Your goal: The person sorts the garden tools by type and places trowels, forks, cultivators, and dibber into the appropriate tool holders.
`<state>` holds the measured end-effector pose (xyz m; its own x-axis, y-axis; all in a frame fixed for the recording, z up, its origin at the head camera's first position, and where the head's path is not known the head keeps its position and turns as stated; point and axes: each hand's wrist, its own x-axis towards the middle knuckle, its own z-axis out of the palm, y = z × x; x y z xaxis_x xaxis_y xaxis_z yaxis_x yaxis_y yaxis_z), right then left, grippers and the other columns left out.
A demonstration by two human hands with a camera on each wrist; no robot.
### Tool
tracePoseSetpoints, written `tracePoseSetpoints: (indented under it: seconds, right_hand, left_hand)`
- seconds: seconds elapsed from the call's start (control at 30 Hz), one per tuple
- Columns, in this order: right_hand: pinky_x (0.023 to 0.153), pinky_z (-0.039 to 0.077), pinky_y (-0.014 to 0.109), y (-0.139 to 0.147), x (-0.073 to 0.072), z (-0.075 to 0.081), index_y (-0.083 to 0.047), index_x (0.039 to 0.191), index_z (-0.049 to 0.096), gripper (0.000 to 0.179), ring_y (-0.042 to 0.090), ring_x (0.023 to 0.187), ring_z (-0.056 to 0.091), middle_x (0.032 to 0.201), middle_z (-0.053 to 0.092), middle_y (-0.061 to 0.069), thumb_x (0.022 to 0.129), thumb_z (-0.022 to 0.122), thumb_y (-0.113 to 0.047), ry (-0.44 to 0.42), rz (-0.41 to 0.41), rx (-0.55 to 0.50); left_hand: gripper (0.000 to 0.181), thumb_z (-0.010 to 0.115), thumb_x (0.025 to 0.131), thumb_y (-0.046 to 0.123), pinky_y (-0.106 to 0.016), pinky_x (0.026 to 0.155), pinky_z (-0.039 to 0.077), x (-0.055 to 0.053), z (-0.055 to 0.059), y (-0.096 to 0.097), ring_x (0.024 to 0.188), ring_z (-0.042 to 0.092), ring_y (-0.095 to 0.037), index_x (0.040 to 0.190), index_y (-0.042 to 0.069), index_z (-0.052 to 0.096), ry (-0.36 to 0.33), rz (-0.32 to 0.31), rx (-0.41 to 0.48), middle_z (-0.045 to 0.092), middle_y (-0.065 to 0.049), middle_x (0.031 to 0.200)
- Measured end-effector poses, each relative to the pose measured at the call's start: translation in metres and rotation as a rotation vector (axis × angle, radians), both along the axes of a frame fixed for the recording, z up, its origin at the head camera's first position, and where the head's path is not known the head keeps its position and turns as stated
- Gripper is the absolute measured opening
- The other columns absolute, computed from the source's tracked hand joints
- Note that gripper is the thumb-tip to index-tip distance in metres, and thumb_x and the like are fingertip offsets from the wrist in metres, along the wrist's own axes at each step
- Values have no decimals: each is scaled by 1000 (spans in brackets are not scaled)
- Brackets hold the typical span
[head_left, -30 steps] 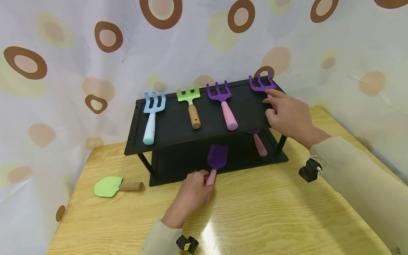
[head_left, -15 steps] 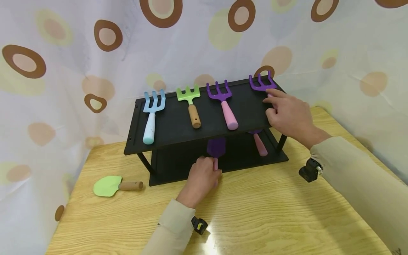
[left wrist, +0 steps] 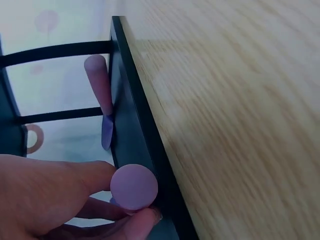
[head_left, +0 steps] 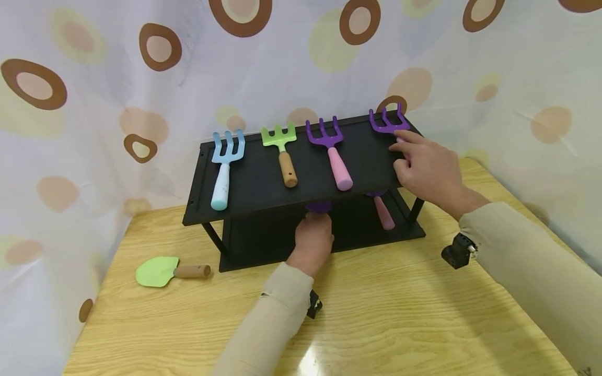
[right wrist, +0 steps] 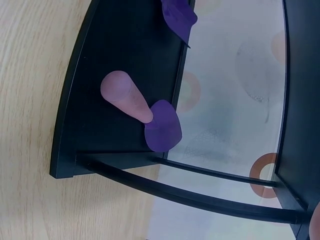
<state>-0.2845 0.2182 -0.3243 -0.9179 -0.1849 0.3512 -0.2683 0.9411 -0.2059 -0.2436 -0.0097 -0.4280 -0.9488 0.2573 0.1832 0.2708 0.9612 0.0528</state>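
Observation:
My left hand [head_left: 313,243] is between the two tiers of a black rack [head_left: 263,201], gripping a trowel with a purple blade [head_left: 320,207]. The round end of its pink handle [left wrist: 134,187] faces the left wrist camera, between thumb and fingers. Above, at the top tier's right end, my right hand [head_left: 428,169] holds a purple hand fork [head_left: 388,125]; most of its pink handle is hidden beneath the hand. Another pink-handled purple trowel [right wrist: 125,95] lies on the lower tier, toward the right. The held trowel's purple blade [right wrist: 178,17] also enters the right wrist view.
Along the top tier lie a light-blue hand fork [head_left: 221,185], a green one with a wooden handle [head_left: 288,169], and a purple one with a pink handle [head_left: 339,169]. A green trowel [head_left: 157,271] rests on the wooden table [head_left: 376,313], left of the rack.
My left hand has moved forward from the table in front of the rack into the lower level, carrying the trowel deeper under the top tier. The right hand has stayed in place.

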Motion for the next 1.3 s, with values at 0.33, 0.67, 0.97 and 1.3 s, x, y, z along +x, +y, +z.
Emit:
tracePoseSetpoints:
  seconds: [0.33, 0.67, 0.97, 1.3]
  right_hand:
    - [67, 54, 49, 1, 2, 0, -5, 129, 66, 47, 42, 130, 53, 153, 47, 11, 93, 38, -18, -8, 8, -10]
    - [58, 50, 43, 1, 2, -1, -6, 128, 66, 46, 42, 129, 54, 152, 48, 11, 93, 38, -18, 10, 8, -12]
    - [56, 49, 42, 3, 2, 0, -5, 130, 65, 47, 43, 131, 52, 153, 46, 12, 94, 38, -18, -4, 6, -9]
    - [58, 50, 42, 0, 0, 0, -6, 130, 65, 47, 41, 131, 52, 154, 46, 11, 93, 38, -19, -10, 4, -15]
  left_hand:
    - [25, 69, 93, 30, -29, 63, 60, -9, -2, 12, 78, 71, -19, 96, 6, 73, 5, 76, -67, 69, -11, 91]
    - [51, 72, 90, 39, -30, 53, 57, 10, -14, -2, 72, 67, -21, 125, 1, 66, 199, 56, 82, 67, -11, 95]
    - [29, 64, 95, 34, -31, 38, 42, 28, -10, -6, 50, 56, -16, 79, 12, 73, 20, -32, 26, 64, -3, 65]
    - [28, 60, 95, 20, -26, 40, 32, 52, -16, -35, 49, 42, -12, 68, 15, 61, -93, -59, 215, 50, 2, 60]
